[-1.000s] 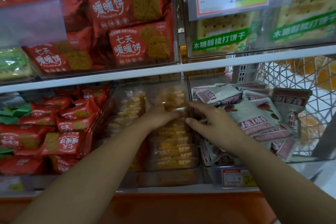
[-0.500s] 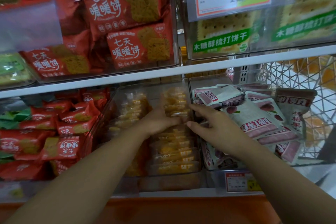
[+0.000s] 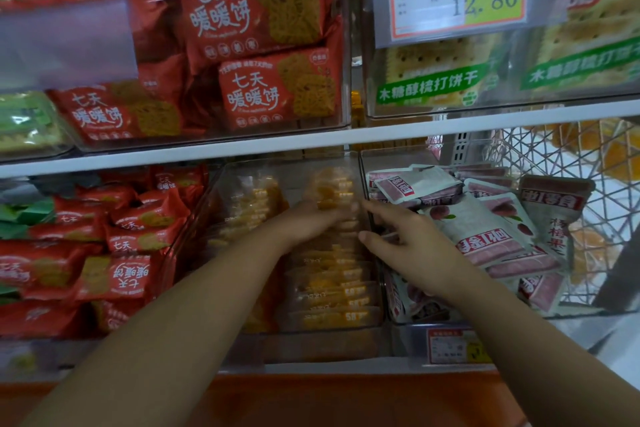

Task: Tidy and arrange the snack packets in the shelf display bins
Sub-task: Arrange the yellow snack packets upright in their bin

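While the flat orange snack packets in clear wrappers (image 3: 332, 291) lie shingled in a row down the right side of the clear plastic middle bin (image 3: 239, 191) on the lower shelf, a few more of them are seen standing loosely at the back of that bin, and the step in hand is judged to be the squaring of that back group into line with the row. The left hand (image 3: 311, 224) is laid against the standing packets. Its fingers are blurred and partly hidden behind them, so it cannot be told whether they are closed on a packet or only pressed against it. The right hand (image 3: 405, 241) is held over the wall that parts the middle bin from the neighbouring bin of pink-and-white foil pouches (image 3: 485, 229). Its index finger (image 3: 372, 207) is stretched towards the standing packets and its thumb (image 3: 369, 237) is spread below, with nothing pinched between them. The red biscuit packets (image 3: 131, 274) in the bin to the left are not touched. For the next move, the back packets probably need to be caught from both sides, tipped to the slant of the row and pushed snug against it. The slippery wrappers are likely to slide, and the heaped pouches beside the right wrist could be knocked. That heap is judged to be unsorted so far.
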Motion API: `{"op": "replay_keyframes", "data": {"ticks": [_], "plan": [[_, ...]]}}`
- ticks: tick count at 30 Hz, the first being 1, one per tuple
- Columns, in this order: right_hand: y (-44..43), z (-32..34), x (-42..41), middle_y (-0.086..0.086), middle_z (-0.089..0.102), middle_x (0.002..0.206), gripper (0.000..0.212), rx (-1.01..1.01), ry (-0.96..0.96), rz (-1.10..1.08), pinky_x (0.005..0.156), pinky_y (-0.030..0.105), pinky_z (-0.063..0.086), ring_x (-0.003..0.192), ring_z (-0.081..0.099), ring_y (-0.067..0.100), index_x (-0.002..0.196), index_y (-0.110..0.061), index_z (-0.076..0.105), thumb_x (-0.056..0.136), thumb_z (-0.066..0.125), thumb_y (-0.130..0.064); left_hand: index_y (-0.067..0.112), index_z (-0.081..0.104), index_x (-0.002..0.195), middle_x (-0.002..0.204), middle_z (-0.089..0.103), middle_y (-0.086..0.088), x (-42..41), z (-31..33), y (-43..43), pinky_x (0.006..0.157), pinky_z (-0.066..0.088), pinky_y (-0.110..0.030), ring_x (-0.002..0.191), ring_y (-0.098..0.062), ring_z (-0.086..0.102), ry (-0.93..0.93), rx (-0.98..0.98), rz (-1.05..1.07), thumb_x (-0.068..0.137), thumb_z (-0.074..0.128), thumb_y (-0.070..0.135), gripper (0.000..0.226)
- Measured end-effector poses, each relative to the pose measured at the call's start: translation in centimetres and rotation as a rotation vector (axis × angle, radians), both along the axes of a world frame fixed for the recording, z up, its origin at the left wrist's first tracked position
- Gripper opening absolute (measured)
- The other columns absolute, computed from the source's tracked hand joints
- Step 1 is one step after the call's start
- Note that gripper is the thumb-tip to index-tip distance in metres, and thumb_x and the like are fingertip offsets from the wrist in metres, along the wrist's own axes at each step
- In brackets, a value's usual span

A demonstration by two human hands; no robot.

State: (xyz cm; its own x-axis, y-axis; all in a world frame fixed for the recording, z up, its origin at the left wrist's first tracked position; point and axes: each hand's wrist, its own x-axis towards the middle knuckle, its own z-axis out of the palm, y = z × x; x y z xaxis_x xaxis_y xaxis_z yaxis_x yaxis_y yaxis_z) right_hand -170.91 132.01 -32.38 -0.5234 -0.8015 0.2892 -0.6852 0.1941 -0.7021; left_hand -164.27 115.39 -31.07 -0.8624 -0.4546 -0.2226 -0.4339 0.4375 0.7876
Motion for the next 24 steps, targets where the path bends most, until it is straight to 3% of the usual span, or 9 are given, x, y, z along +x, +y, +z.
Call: {"op": "replay_keyframes", "data": {"ticks": [2,5,9,12,17,24], "plan": [[0.0,0.0,0.1,-0.006,0.050,0.136,0.051,0.008,0.012,-0.013,0.087,0.025,0.046,0.099,0.062,0.017,0.140,-0.029,0.041,0.091,0.055,-0.033,0.033,0.016,0.147,0.147,0.035,0.002,0.7,0.4,0.1,0.097,0.024,-0.021,0.134,-0.017,0.034,0.072,0.040,0.056,0.093,0.047,0.048,0.064],[0.1,-0.1,0.3,-0.004,0.044,0.143,0.050,0.032,0.060,-0.037,0.090,0.021,0.042,0.103,0.060,0.013,0.139,-0.026,0.043,0.091,0.054,-0.036,0.029,0.012,0.150,0.154,0.024,0.002,2.0,0.4,0.3,0.100,0.022,-0.022,0.140,-0.019,0.025,0.050,0.043,0.110,0.096,0.043,0.046,0.065],[0.5,-0.2,0.9,0.000,0.039,0.147,0.046,0.053,0.136,-0.050,0.097,0.018,0.033,0.122,0.048,0.014,0.137,-0.025,0.047,0.092,0.051,-0.037,0.033,0.014,0.149,0.145,0.040,0.002,3.6,-0.4,1.9,0.107,0.031,-0.028,0.129,-0.019,0.043,0.013,0.040,0.112,0.098,0.045,0.033,0.060],[1.1,-0.3,1.2,-0.003,0.041,0.145,0.046,0.053,0.139,-0.018,0.095,0.008,0.026,0.130,0.037,0.008,0.137,-0.023,0.046,0.092,0.053,-0.032,0.036,0.009,0.149,0.145,0.042,0.003,3.8,-1.0,2.4,0.107,0.037,-0.034,0.126,-0.019,0.046,0.028,0.019,0.144,0.098,0.046,0.033,0.063],[1.6,-0.5,1.1,-0.005,0.033,0.150,0.050,0.077,0.142,0.018,0.105,0.019,0.029,0.136,0.032,0.007,0.139,-0.030,0.042,0.091,0.054,-0.036,0.033,0.002,0.150,0.156,0.020,-0.005,3.0,-1.8,2.7,0.114,0.028,-0.040,0.140,-0.025,0.028,-0.053,-0.055,0.155,0.097,0.044,0.038,0.067],[1.4,-0.2,1.0,-0.004,0.033,0.150,0.051,0.080,0.152,0.023,0.106,0.021,0.032,0.136,0.032,0.007,0.139,-0.031,0.043,0.090,0.056,-0.037,0.036,-0.001,0.150,0.159,0.005,-0.006,2.9,-1.4,3.2,0.116,0.020,-0.041,0.145,-0.026,0.012,-0.051,-0.102,0.144,0.098,0.041,0.040,0.067]]}}
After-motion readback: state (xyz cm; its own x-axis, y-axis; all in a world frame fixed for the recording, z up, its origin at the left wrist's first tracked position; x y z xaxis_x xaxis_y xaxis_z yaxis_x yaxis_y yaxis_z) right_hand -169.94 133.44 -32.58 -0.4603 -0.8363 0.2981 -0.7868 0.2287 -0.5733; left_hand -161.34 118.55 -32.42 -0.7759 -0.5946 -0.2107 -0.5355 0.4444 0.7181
